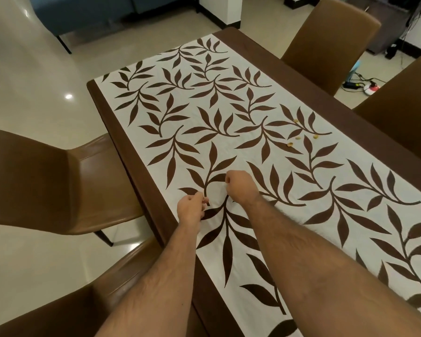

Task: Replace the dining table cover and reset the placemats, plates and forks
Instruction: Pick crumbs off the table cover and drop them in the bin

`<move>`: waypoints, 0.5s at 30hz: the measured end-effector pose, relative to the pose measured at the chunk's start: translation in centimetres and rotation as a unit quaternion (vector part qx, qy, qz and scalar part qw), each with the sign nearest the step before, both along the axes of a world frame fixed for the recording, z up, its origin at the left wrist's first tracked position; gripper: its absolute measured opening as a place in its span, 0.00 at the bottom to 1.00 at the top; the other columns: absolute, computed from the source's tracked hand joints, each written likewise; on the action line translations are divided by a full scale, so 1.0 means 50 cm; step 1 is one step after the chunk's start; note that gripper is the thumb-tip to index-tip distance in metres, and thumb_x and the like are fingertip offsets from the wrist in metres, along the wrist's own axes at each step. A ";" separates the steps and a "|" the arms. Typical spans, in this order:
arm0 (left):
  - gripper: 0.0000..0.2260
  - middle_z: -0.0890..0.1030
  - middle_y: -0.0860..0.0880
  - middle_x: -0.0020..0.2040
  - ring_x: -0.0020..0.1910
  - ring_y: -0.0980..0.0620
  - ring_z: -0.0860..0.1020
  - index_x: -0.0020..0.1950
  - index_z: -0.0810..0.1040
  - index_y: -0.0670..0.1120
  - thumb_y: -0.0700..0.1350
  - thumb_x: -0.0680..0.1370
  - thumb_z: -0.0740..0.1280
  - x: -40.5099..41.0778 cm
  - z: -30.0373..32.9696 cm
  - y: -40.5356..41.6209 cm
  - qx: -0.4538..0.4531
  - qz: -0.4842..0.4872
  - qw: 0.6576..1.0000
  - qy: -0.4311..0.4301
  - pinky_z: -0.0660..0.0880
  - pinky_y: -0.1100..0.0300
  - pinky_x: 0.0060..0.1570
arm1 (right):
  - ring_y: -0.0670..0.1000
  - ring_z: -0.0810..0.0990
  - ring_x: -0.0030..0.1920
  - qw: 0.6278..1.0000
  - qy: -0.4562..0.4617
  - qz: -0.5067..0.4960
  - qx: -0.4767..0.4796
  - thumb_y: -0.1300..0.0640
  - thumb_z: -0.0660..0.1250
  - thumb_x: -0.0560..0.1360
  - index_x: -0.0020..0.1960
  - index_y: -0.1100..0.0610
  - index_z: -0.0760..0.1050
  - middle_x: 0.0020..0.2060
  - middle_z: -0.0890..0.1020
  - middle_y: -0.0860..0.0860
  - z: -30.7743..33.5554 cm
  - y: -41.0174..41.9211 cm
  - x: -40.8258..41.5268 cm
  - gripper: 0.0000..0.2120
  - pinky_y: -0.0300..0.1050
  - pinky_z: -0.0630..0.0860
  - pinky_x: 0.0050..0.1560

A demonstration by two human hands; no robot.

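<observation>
While both bare forearms reach out over the near part of the table (122, 152), the left hand (190, 207) sits close to the table's left border with its fingers (204, 201) curled and pinching something small and pale at their tips, right at the surface of the table cover (229, 117) (whether it is a crumb or a fold of the cloth cannot be told). The right hand (241, 186) is just beside it, a little farther in, with its knuckles up and its fingers curled into a fist over the cloth; what, if anything, it holds is hidden under the hand. The table cover is a white cloth printed with dark brown leafy branches, lying flat along the length of the dark wooden table and leaving a strip of bare wood along the left side and at the far end. A few small tan crumbs (298, 136) lie scattered on the cover toward the right side, well apart from both hands. Brown leather-look chairs stand around the table: one on the left (46, 181) with its seat toward the table, another at the near left corner (71, 305), and two on the far right side (331, 42). The floor (34, 81) is glossy pale tile, and a blue sofa (83, 10) stands at the top left.
</observation>
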State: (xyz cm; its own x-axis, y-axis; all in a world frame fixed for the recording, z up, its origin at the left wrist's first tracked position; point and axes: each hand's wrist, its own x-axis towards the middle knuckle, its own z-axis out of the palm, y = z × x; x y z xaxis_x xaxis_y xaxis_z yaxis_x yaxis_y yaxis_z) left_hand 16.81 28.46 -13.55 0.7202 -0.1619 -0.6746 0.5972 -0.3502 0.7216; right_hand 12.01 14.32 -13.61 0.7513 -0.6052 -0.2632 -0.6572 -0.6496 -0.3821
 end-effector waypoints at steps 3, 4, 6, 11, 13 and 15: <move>0.04 0.77 0.47 0.36 0.29 0.56 0.70 0.47 0.78 0.41 0.38 0.78 0.64 -0.019 0.020 0.017 -0.053 0.034 0.996 0.057 0.69 0.65 0.27 | 0.48 0.79 0.45 0.995 -0.043 -0.042 0.078 0.61 0.66 0.76 0.52 0.55 0.79 0.46 0.81 0.51 0.027 0.023 -0.028 0.06 0.40 0.78 0.47; 0.05 0.77 0.47 0.36 0.29 0.56 0.71 0.48 0.79 0.41 0.38 0.78 0.64 -0.025 0.027 0.019 -0.067 0.045 0.994 0.077 0.70 0.66 0.28 | 0.48 0.80 0.44 0.989 -0.066 -0.058 0.117 0.60 0.67 0.76 0.51 0.54 0.79 0.45 0.81 0.50 0.043 0.036 -0.037 0.06 0.41 0.80 0.46; 0.07 0.77 0.47 0.34 0.29 0.56 0.72 0.49 0.80 0.41 0.38 0.79 0.62 -0.039 0.049 0.023 -0.105 0.068 0.985 0.119 0.72 0.65 0.28 | 0.48 0.83 0.41 0.969 -0.114 -0.084 0.201 0.60 0.68 0.75 0.49 0.54 0.78 0.43 0.82 0.50 0.074 0.067 -0.053 0.04 0.42 0.82 0.40; 0.11 0.76 0.41 0.37 0.33 0.49 0.74 0.45 0.76 0.38 0.37 0.81 0.54 -0.094 0.137 0.042 -0.189 0.091 0.965 0.158 0.75 0.58 0.36 | 0.48 0.83 0.38 0.957 -0.170 -0.044 0.233 0.55 0.72 0.72 0.44 0.55 0.79 0.38 0.82 0.50 0.180 0.155 -0.113 0.04 0.42 0.81 0.36; 0.11 0.77 0.40 0.37 0.35 0.47 0.75 0.45 0.75 0.37 0.36 0.79 0.54 -0.118 0.171 0.062 -0.214 0.086 0.959 0.167 0.76 0.55 0.41 | 0.46 0.82 0.40 0.964 -0.167 -0.034 0.203 0.55 0.71 0.73 0.44 0.54 0.81 0.38 0.83 0.48 0.216 0.186 -0.145 0.03 0.44 0.82 0.43; 0.10 0.78 0.39 0.40 0.39 0.45 0.77 0.46 0.75 0.37 0.36 0.78 0.55 -0.141 0.198 0.084 -0.239 0.076 0.951 0.181 0.77 0.53 0.45 | 0.45 0.82 0.41 0.971 -0.159 -0.028 0.175 0.56 0.69 0.74 0.45 0.52 0.82 0.39 0.83 0.46 0.245 0.207 -0.175 0.04 0.46 0.82 0.47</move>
State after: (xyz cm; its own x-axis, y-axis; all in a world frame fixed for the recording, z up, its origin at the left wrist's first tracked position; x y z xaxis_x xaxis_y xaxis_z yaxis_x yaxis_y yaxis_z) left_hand 9.76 32.68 -3.66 0.4947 -0.4248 -0.7581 0.8539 0.0756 0.5148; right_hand 3.26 24.66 -1.36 0.7962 -0.5634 -0.2205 -0.5010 -0.4095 -0.7624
